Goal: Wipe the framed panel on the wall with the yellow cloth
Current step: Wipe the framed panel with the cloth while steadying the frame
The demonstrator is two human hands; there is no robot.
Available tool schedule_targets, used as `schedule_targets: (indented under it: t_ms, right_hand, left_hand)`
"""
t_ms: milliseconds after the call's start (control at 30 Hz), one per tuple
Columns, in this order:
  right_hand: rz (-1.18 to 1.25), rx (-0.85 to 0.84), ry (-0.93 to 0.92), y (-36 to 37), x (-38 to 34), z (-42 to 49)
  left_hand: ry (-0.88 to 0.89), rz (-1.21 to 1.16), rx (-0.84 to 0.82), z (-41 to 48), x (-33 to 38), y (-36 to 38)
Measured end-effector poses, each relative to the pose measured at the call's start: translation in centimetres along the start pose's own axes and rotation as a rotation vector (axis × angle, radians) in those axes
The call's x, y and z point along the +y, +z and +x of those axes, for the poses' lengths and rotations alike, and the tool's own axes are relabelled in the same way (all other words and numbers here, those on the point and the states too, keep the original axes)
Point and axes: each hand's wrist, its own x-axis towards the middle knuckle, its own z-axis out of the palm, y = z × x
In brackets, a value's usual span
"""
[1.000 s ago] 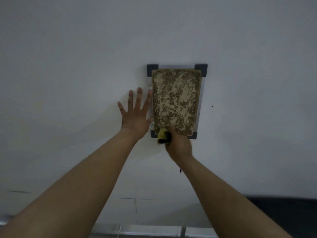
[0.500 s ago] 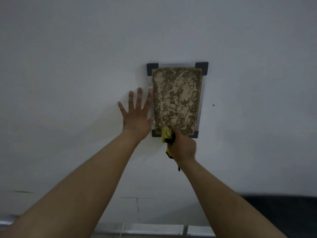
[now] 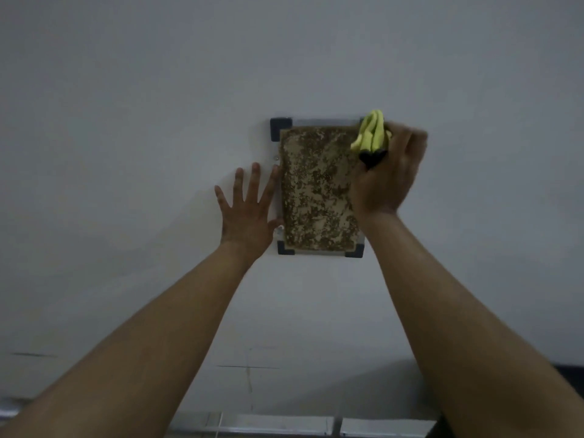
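The framed panel (image 3: 316, 191) hangs on the white wall: a mottled brown surface in a pale frame with dark corner pieces. My right hand (image 3: 387, 175) is shut on the bunched yellow cloth (image 3: 372, 134), which presses on the panel's top right corner and hides it. A dark bit of the cloth shows under the yellow folds. My left hand (image 3: 248, 210) lies flat on the wall with fingers spread, its fingertips touching the panel's left edge.
The white wall (image 3: 126, 153) fills most of the view. A pale ledge or floor strip (image 3: 268, 425) runs along the bottom. A dark object (image 3: 568, 380) sits at the lower right edge.
My right hand has carried the yellow cloth from the panel's bottom left edge up to its top right corner. My left hand has stayed flat on the wall.
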Motion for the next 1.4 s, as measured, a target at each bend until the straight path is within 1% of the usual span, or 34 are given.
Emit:
schedule_targets:
  t_ms: [33, 100, 167, 233, 367, 433, 500, 533, 567, 633, 700, 800, 867, 900, 933, 1033, 1200, 1300, 1333, 1400]
  right_hand:
    - [-0.037, -0.034, -0.054, 0.4, -0.2, 0.8]
    - [-0.116, -0.172, -0.13, 0.6, 0.0, 0.8]
    - [-0.135, -0.31, -0.187, 0.3, 1.1, -1.5]
    - [-0.138, -0.406, -0.227, -0.3, 2.5, -5.0]
    - [-0.104, -0.6, -0.254, -2.3, 4.7, -12.7]
    - [-0.085, -0.75, -0.264, -3.3, 5.4, -16.0]
    - [-0.081, -0.905, -0.206, -3.9, 5.2, -17.9]
    - [-0.07, -0.95, -0.178, -3.9, 4.7, -18.1]
    - [-0.042, -0.964, -0.172, -3.7, 4.0, -17.7]
    - [0.035, -0.898, -0.209, -2.9, 2.2, -15.6]
    - [0.052, -0.726, -0.23, -2.0, 0.0, -12.0]
    - [0.069, -0.437, -0.215, -0.3, -2.5, -5.5]
    - [0.042, -0.308, -0.242, 0.9, -3.5, -1.8]
    - [0.006, -0.273, -0.257, 1.4, -3.9, -0.6]
    - [-0.028, -0.273, -0.258, 1.7, -4.0, -0.2]
    - [-0.081, -0.413, -0.282, 1.6, -3.5, -2.9]
    - [-0.069, -0.679, -0.293, -0.4, -0.5, -12.7]
    - [-0.068, -0.932, -0.196, -1.5, 0.8, -16.9]
    - [-0.071, -0.987, -0.148, -1.7, 0.8, -17.4]
    - [-0.043, -1.007, -0.085, -1.4, 0.3, -16.6]
  left_hand:
    - [0.003, 0.004, -0.002, -0.1, -0.1, 0.0]
    - [0.004, 0.003, -0.008, -0.1, 0.0, -0.1]
    - [0.003, -0.004, -0.009, -0.1, 0.1, -0.2]
    - [0.001, -0.002, -0.002, 0.0, 0.1, -0.1]
    - [0.004, 0.019, 0.004, 0.2, -0.1, 0.1]
    - [0.007, 0.029, 0.008, 0.3, -0.1, 0.3]
    - [0.007, 0.031, 0.016, 0.4, -0.2, 0.4]
    - [0.006, 0.031, 0.021, 0.4, -0.2, 0.4]
    - [0.006, 0.033, 0.024, 0.3, -0.2, 0.5]
    - [0.011, 0.039, 0.025, 0.2, -0.2, 0.5]
    - [0.016, 0.042, 0.025, 0.0, -0.3, 0.3]
    - [0.015, 0.027, 0.026, 0.0, -0.4, 0.0]
    - [0.019, 0.039, 0.024, 0.1, -0.5, -0.1]
    - [0.02, 0.043, 0.024, 0.1, -0.5, -0.1]
    - [0.019, 0.042, 0.024, 0.1, -0.5, -0.1]
    - [0.02, 0.042, 0.026, 0.1, -0.5, -0.1]
    - [0.017, 0.07, 0.018, 0.3, -0.4, -0.1]
    - [0.019, 0.061, 0.023, 0.4, -0.5, 0.0]
    - [0.019, 0.059, 0.025, 0.4, -0.5, 0.1]
    - [0.019, 0.057, 0.028, 0.2, -0.6, 0.3]
